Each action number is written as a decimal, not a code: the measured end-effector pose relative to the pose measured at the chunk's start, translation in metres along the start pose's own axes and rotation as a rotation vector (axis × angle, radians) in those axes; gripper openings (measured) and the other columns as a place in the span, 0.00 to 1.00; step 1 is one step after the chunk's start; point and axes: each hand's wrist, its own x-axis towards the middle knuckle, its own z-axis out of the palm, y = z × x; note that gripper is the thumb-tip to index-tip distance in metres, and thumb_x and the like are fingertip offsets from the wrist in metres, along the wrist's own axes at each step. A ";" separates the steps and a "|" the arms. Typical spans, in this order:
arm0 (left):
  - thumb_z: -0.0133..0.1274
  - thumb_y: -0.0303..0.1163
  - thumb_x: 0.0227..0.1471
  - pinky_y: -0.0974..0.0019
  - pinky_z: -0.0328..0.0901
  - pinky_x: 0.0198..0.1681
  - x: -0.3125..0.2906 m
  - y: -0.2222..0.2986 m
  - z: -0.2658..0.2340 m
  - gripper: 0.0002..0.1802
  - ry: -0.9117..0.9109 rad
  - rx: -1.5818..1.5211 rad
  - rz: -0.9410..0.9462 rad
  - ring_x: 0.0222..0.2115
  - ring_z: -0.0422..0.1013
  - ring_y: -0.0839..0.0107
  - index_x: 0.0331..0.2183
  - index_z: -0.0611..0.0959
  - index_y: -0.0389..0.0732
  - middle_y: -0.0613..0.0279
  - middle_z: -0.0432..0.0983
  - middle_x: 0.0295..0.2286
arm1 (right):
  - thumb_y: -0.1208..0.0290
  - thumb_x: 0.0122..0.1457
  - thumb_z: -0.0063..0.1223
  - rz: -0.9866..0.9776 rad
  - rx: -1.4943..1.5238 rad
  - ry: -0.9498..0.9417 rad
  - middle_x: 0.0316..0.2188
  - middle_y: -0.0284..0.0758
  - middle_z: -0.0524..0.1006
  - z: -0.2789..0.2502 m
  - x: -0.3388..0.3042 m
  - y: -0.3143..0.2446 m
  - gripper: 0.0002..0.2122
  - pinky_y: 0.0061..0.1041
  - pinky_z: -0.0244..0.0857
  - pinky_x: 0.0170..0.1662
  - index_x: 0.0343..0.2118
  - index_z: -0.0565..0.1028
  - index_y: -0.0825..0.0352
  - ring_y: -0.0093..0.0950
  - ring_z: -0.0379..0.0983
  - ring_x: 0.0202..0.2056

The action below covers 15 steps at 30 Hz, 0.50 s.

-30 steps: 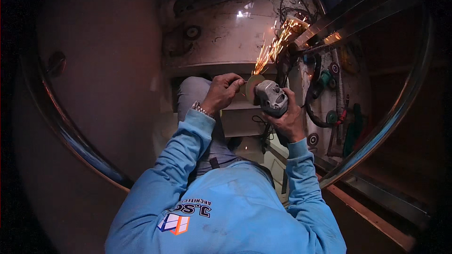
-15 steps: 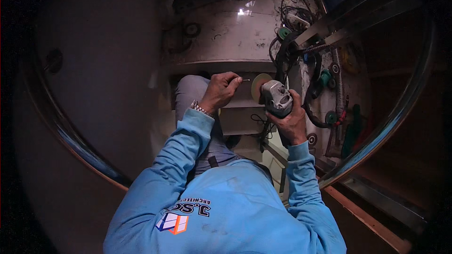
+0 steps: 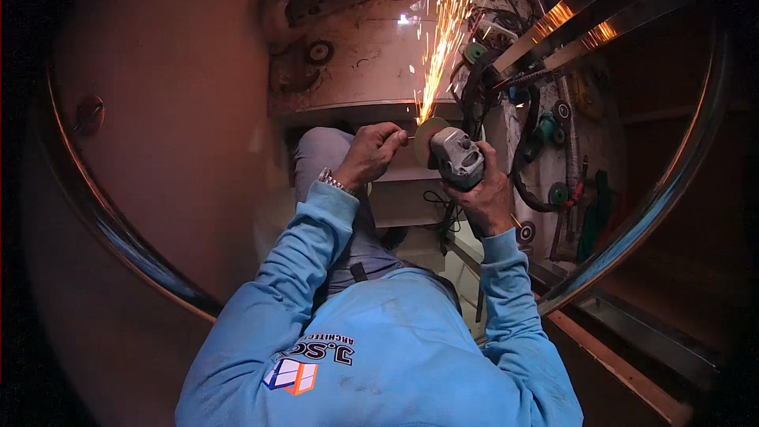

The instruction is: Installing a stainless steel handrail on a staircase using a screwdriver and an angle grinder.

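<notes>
My left hand [image 3: 370, 153] is closed in a pinch on a thin metal rod [image 3: 410, 138], most of which my fingers hide. The rod's tip meets the face or edge of a round, tan disc [image 3: 422, 145]; exactly where, I cannot tell. That disc is fitted to a grey angle grinder [image 3: 462, 160], and my right hand [image 3: 485, 198] is wrapped round its body. Bright orange sparks [image 3: 444, 51] stream from the disc away from me, toward the far side.
Beyond my knee is a stained pale work surface [image 3: 371, 71] with a loose round disc [image 3: 319, 52] and a long level [image 3: 356, 1]. Dark cables [image 3: 478, 95] and metal bars [image 3: 553, 22] crowd the right. A curved shiny metal band [image 3: 107, 225] sweeps round the left.
The grinder has shifted slightly left, closing the gap to the rod. Sparks now fly from its disc and light up the surroundings. My left hand has barely moved.
</notes>
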 end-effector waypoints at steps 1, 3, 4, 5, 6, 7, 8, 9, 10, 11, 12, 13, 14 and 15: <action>0.52 0.37 0.60 0.65 0.66 0.29 0.001 0.002 -0.001 0.16 -0.016 0.008 -0.026 0.23 0.72 0.71 0.31 0.83 0.32 0.53 0.78 0.22 | 0.58 0.39 0.75 0.002 0.001 0.001 0.40 0.45 0.81 0.000 0.001 -0.002 0.41 0.39 0.75 0.42 0.57 0.62 0.56 0.46 0.80 0.41; 0.52 0.37 0.60 0.65 0.66 0.29 0.001 0.003 -0.001 0.17 -0.034 0.017 -0.052 0.23 0.72 0.70 0.31 0.83 0.32 0.53 0.77 0.21 | 0.57 0.40 0.76 0.048 0.007 0.039 0.40 0.46 0.81 0.000 0.002 -0.006 0.41 0.38 0.76 0.41 0.56 0.62 0.57 0.44 0.81 0.41; 0.52 0.37 0.60 0.65 0.66 0.29 0.002 0.002 -0.001 0.17 -0.017 0.028 -0.048 0.23 0.72 0.71 0.30 0.83 0.32 0.53 0.77 0.21 | 0.57 0.40 0.76 0.048 0.007 0.039 0.40 0.46 0.81 0.001 0.001 -0.003 0.41 0.38 0.76 0.41 0.56 0.62 0.57 0.44 0.81 0.41; 0.52 0.37 0.60 0.65 0.66 0.28 0.002 0.002 0.000 0.17 0.001 0.040 -0.044 0.23 0.72 0.71 0.30 0.83 0.32 0.53 0.77 0.20 | 0.57 0.40 0.76 0.012 0.066 0.099 0.40 0.46 0.81 0.002 0.000 0.003 0.41 0.38 0.76 0.41 0.56 0.62 0.58 0.44 0.81 0.41; 0.52 0.37 0.60 0.65 0.66 0.28 0.002 0.005 0.000 0.17 0.000 0.041 -0.045 0.23 0.72 0.71 0.30 0.83 0.32 0.53 0.77 0.20 | 0.57 0.41 0.76 -0.024 0.124 0.158 0.39 0.46 0.81 0.002 -0.002 0.005 0.40 0.38 0.76 0.41 0.56 0.62 0.58 0.44 0.81 0.41; 0.52 0.37 0.60 0.65 0.65 0.28 0.003 0.007 0.000 0.17 0.005 0.059 -0.055 0.22 0.71 0.71 0.29 0.83 0.31 0.53 0.77 0.20 | 0.57 0.41 0.76 0.012 0.131 0.139 0.39 0.46 0.81 -0.001 -0.005 0.005 0.40 0.38 0.76 0.41 0.56 0.62 0.59 0.44 0.81 0.41; 0.52 0.37 0.60 0.65 0.65 0.27 0.004 0.010 0.000 0.17 0.009 0.078 -0.064 0.22 0.71 0.72 0.29 0.83 0.31 0.54 0.77 0.20 | 0.57 0.41 0.76 0.013 0.132 0.138 0.39 0.46 0.81 -0.002 -0.007 0.005 0.40 0.38 0.76 0.41 0.56 0.62 0.59 0.44 0.81 0.41; 0.52 0.37 0.60 0.65 0.65 0.27 0.006 0.014 0.000 0.17 0.007 0.078 -0.065 0.22 0.71 0.72 0.29 0.83 0.31 0.54 0.77 0.20 | 0.58 0.41 0.76 -0.012 0.096 0.121 0.39 0.46 0.81 -0.004 -0.008 0.003 0.41 0.38 0.76 0.41 0.56 0.62 0.59 0.44 0.81 0.41; 0.53 0.37 0.60 0.65 0.65 0.27 0.007 0.018 -0.001 0.17 0.012 0.098 -0.067 0.22 0.71 0.72 0.29 0.83 0.31 0.53 0.76 0.19 | 0.58 0.41 0.76 -0.036 0.060 0.103 0.39 0.46 0.81 -0.006 -0.009 0.001 0.41 0.38 0.76 0.41 0.57 0.62 0.58 0.45 0.81 0.41; 0.53 0.36 0.60 0.65 0.65 0.26 0.009 0.020 -0.002 0.16 0.018 0.118 -0.068 0.21 0.70 0.72 0.30 0.83 0.31 0.53 0.76 0.19 | 0.58 0.41 0.76 -0.033 0.060 0.103 0.39 0.46 0.81 -0.006 -0.009 -0.003 0.41 0.38 0.76 0.41 0.57 0.62 0.58 0.45 0.81 0.41; 0.53 0.36 0.60 0.65 0.65 0.26 0.008 0.017 -0.002 0.16 0.018 0.120 -0.069 0.21 0.70 0.72 0.30 0.83 0.31 0.53 0.76 0.19 | 0.58 0.40 0.75 -0.018 0.023 0.054 0.39 0.46 0.81 -0.005 -0.010 -0.007 0.41 0.39 0.75 0.41 0.57 0.62 0.58 0.45 0.80 0.40; 0.53 0.36 0.60 0.65 0.65 0.26 0.008 0.012 -0.001 0.15 0.027 0.121 -0.040 0.21 0.70 0.72 0.30 0.83 0.32 0.52 0.75 0.19 | 0.58 0.40 0.75 -0.003 -0.015 0.005 0.40 0.46 0.80 -0.004 -0.010 -0.011 0.41 0.39 0.75 0.41 0.57 0.62 0.57 0.46 0.80 0.40; 0.53 0.35 0.60 0.65 0.65 0.26 0.007 0.009 -0.001 0.15 0.037 0.121 -0.011 0.21 0.70 0.72 0.30 0.83 0.32 0.51 0.75 0.20 | 0.58 0.40 0.75 -0.004 -0.014 0.005 0.40 0.46 0.80 -0.002 -0.010 -0.011 0.41 0.39 0.75 0.41 0.57 0.62 0.57 0.46 0.80 0.40; 0.53 0.35 0.60 0.65 0.65 0.26 0.007 0.008 0.000 0.15 0.036 0.120 -0.010 0.21 0.70 0.72 0.30 0.83 0.32 0.51 0.75 0.20 | 0.59 0.39 0.75 -0.011 -0.016 0.015 0.40 0.46 0.80 0.001 -0.010 -0.009 0.41 0.40 0.75 0.40 0.57 0.62 0.57 0.47 0.80 0.39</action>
